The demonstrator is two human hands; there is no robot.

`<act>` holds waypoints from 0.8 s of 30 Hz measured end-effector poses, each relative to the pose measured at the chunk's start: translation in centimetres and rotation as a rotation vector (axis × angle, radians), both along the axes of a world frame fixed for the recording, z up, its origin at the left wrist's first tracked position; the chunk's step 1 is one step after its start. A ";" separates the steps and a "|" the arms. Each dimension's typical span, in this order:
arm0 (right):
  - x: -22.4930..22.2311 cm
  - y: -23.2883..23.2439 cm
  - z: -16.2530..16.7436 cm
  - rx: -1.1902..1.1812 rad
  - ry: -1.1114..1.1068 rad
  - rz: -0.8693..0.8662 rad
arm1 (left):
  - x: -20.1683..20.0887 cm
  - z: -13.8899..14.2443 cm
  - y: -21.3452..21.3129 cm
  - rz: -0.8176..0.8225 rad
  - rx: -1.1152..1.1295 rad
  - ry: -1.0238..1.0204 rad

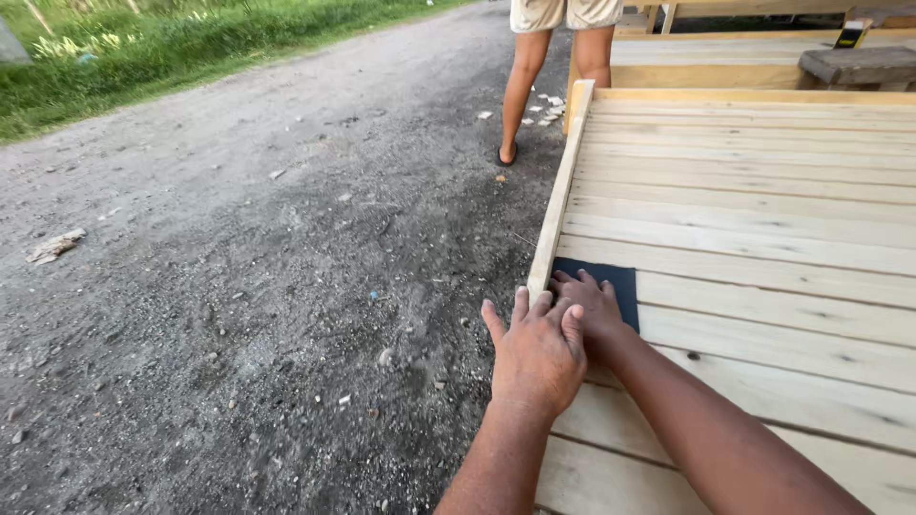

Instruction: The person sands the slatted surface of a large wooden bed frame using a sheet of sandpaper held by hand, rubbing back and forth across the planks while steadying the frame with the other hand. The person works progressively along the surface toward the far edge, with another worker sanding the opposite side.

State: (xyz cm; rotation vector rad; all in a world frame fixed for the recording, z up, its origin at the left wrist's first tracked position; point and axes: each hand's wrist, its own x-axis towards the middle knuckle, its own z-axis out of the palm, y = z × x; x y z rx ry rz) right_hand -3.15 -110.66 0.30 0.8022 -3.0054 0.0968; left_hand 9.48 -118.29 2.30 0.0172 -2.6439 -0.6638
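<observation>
A dark sheet of sandpaper [611, 282] lies flat on the pale wooden slats of a bed frame [763, 219], next to its raised left side rail [561, 191]. My right hand [587, 303] presses flat on the near part of the sheet, fingers spread toward the rail. My left hand [536, 351] lies on top of my right hand, fingers pointing forward and thumb out over the rail's edge. Neither hand grips anything; both push down on the paper.
A gravel road [267, 257] runs along the left, with grass [143, 48] beyond. Another person's bare legs [553, 76] in sandals stand at the frame's far left corner. More wooden furniture [840, 57] stands behind at the top right.
</observation>
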 end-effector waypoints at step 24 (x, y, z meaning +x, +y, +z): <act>5.6 0.8 -3.0 -0.265 -0.043 0.076 | -2.1 -0.7 -1.1 0.074 0.434 0.014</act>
